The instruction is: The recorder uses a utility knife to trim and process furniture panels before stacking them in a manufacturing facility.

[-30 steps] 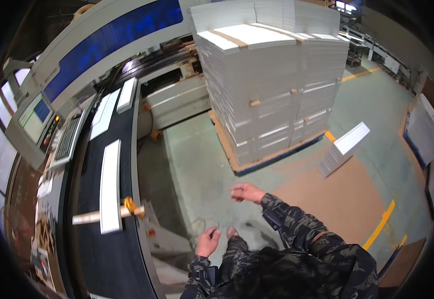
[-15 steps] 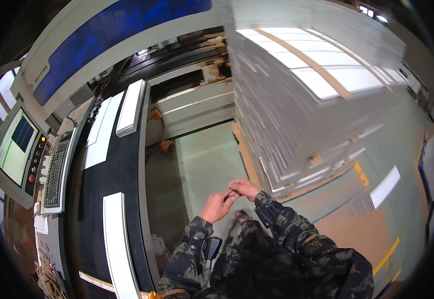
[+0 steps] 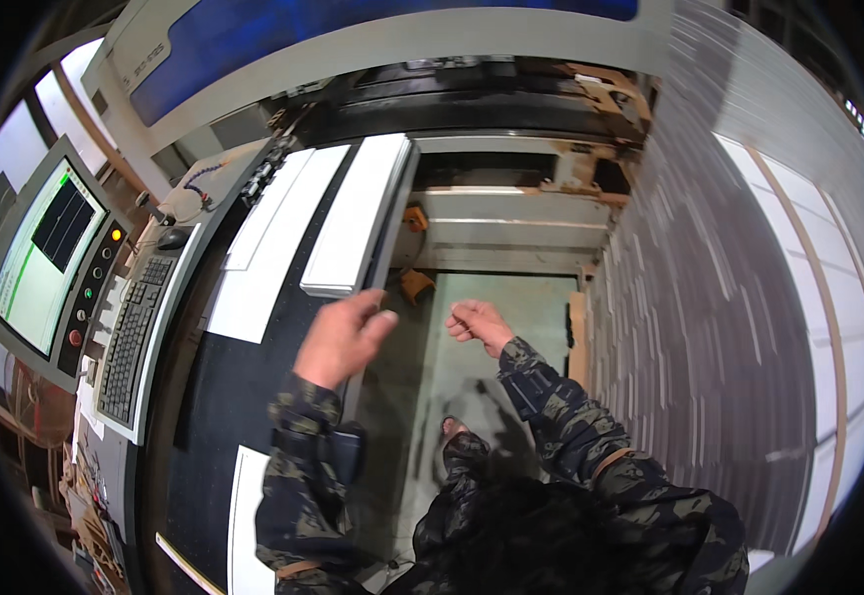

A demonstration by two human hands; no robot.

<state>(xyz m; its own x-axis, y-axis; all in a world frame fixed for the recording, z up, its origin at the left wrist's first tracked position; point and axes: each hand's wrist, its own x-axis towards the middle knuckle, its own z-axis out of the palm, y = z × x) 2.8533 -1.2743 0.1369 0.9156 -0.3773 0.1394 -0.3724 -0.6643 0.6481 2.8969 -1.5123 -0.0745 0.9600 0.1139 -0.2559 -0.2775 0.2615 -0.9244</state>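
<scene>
My left hand [image 3: 341, 339] is over the right edge of the black worktable [image 3: 219, 397], just in front of the near end of a stack of white panels [image 3: 358, 213]. Its thumb stands away from the fingers, and nothing shows in it. Whether the fingertips touch the stack, I cannot tell. To the right, above the floor gap, my right hand [image 3: 482, 325] has its fingers curled together. If it holds anything, it is too small to make out. Left of the stack lie flat white panels [image 3: 263, 248]. Another white panel [image 3: 245, 506] lies at the table's near end, partly behind my left sleeve.
On the left stand a control screen [image 3: 47, 256] with buttons, a keyboard [image 3: 136, 337] and a mouse [image 3: 174, 238]. A large grey-and-blue machine [image 3: 372, 59] spans the back. A tall stack of grey-edged sheets [image 3: 690, 327] rises close on my right. Orange pedals [image 3: 415, 285] sit low beside the table.
My hands, together before, are now apart. The left has moved up and left to the near end of the panel stack. The view has turned, and the table appears further right.
</scene>
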